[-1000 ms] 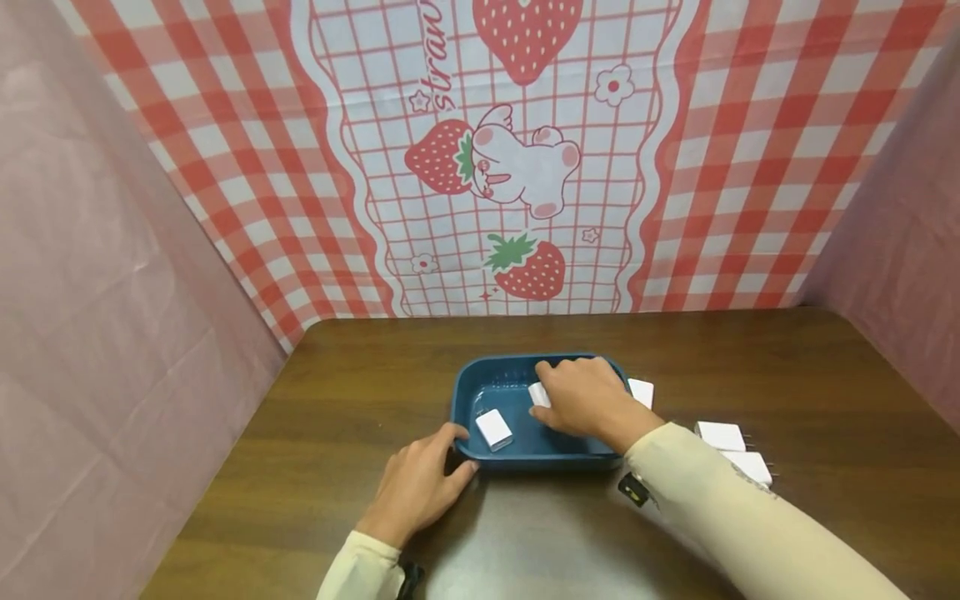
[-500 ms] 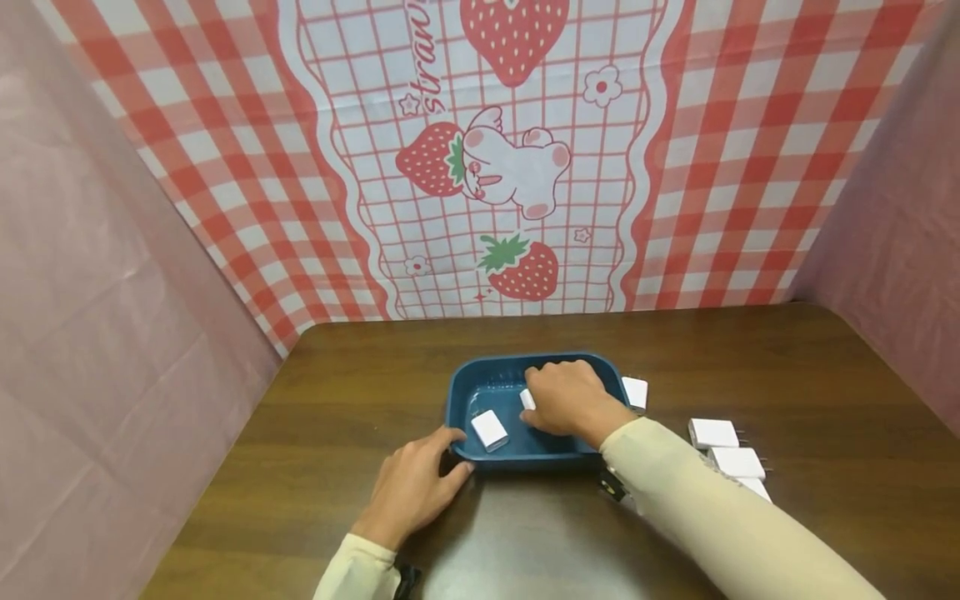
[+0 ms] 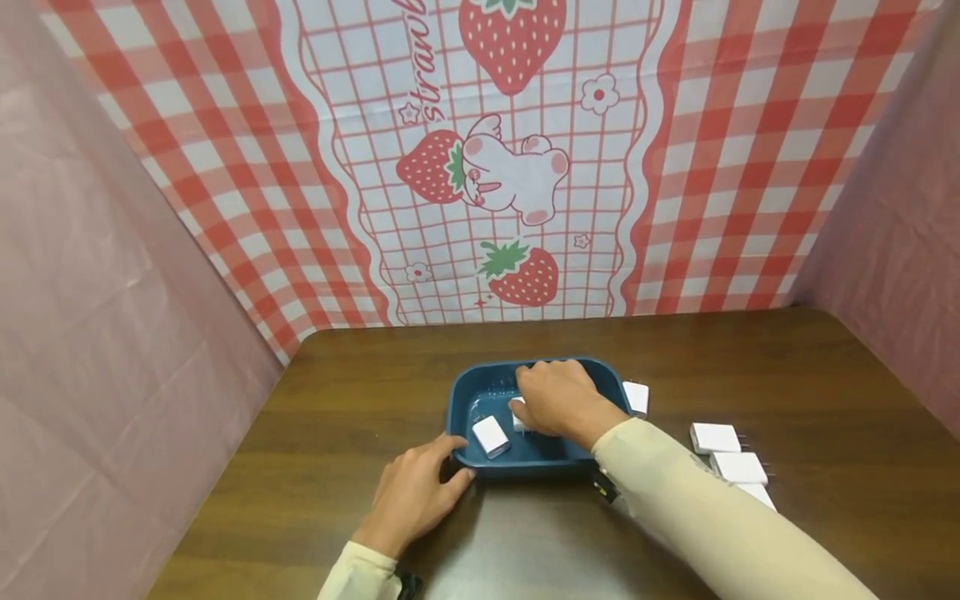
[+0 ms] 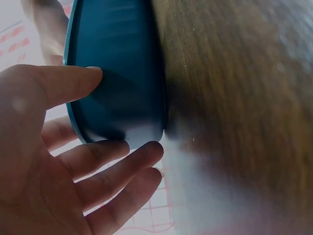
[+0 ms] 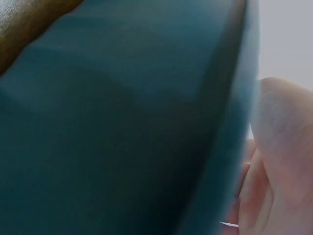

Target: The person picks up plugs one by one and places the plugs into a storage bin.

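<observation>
A dark blue plastic tray (image 3: 517, 471) stands on the wooden table. My left hand (image 3: 416, 492) grips its near left corner; in the left wrist view the thumb (image 4: 80, 83) lies on the outer wall and the index finger goes behind the rim. My right hand (image 3: 562, 402) reaches down inside the tray, fingers curled, holding a white charger plug (image 3: 519, 415) that is partly hidden by the hand. To its left, a second charger plug (image 3: 491, 437) lies on the tray's floor. In the right wrist view the tray wall hides the right fingertips.
Just right of the tray lies another white charger plug (image 3: 637, 398). Farther right, more chargers lie close together, among them one charger (image 3: 715, 437) with its prongs pointing right; the right sleeve partly covers this group. A red checked cloth (image 3: 720, 208) hangs behind the table.
My right hand has moved slightly left inside the tray, bringing its charger plug closer to the one lying there. The left hand has kept its hold on the tray corner.
</observation>
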The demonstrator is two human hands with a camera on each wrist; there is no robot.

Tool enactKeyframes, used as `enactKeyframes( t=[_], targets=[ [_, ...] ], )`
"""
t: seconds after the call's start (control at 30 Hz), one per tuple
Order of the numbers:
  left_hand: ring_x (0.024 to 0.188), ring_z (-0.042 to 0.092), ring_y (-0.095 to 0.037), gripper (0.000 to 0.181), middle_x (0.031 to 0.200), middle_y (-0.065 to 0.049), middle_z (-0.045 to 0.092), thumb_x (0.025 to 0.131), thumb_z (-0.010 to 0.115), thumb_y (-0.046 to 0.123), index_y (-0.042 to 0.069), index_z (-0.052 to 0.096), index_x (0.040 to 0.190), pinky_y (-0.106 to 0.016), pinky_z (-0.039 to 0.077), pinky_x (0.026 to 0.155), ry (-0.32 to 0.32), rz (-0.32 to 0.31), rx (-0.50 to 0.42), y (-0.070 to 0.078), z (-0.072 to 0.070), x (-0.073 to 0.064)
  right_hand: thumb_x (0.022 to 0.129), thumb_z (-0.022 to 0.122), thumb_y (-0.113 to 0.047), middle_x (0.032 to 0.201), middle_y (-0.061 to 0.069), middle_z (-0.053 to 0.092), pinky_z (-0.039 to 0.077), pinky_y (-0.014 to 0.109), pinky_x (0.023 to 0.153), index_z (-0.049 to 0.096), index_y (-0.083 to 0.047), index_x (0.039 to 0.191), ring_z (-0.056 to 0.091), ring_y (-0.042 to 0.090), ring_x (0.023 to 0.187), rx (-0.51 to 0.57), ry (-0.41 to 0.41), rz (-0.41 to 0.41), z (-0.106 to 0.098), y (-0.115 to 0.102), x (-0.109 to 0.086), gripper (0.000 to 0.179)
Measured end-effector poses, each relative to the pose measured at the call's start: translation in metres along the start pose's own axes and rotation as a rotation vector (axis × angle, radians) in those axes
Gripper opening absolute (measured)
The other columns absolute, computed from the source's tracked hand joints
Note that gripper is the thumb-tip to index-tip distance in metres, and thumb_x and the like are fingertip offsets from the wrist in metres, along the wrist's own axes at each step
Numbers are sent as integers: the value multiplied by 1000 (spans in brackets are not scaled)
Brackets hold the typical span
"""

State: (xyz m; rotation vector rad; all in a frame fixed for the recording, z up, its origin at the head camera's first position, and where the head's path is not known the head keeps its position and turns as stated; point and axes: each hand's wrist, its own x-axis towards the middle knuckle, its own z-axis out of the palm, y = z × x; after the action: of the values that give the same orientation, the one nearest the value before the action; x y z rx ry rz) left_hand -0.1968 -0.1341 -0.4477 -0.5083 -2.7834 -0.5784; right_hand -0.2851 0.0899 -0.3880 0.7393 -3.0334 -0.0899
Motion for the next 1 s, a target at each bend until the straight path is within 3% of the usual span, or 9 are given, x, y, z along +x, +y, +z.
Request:
enactKeyframes(
  t=[0.13,0.37,0.5,0.77,1.0],
  targets=[
    [89,71,-23,35,112,1,73,86,76,38,21,71,117,-44,54,69,12,6,1,0,0,1,94,64,-48,69,3,60,55,35,59,67,-7,123,54,17,56,9,11,6,-5,1,-3,50],
    [87,71,-24,34,111,1,73,86,77,36,21,71,115,-44,54,68,23,13,1,-1,-1,2,95,64,-46,91,9,70,56,43,67,66,-7,127,64,22,72,35,42,26,-13,11,-12,50],
    [87,71,-24,35,110,0,73,85,78,36,21,71,116,-44,54,67,19,7,1,0,-1,2,94,65,-45,97,9,71,55,43,64,65,-7,128,64,23,75,70,70,58,-18,20,-19,51],
    [90,71,-24,35,112,1,73,87,76,38,22,71,117,-44,54,70,-9,-15,-4,0,0,-1,92,68,-42,98,10,72,50,31,52,64,-5,129,59,18,65,133,103,96,-30,44,-39,53],
    [88,71,-24,34,111,1,73,87,76,38,23,70,117,-44,54,69,0,-8,-5,-1,1,0,93,68,-41,84,6,69,40,29,43,64,-3,127,54,16,57,152,137,162,-40,66,-59,51]
  ],
)
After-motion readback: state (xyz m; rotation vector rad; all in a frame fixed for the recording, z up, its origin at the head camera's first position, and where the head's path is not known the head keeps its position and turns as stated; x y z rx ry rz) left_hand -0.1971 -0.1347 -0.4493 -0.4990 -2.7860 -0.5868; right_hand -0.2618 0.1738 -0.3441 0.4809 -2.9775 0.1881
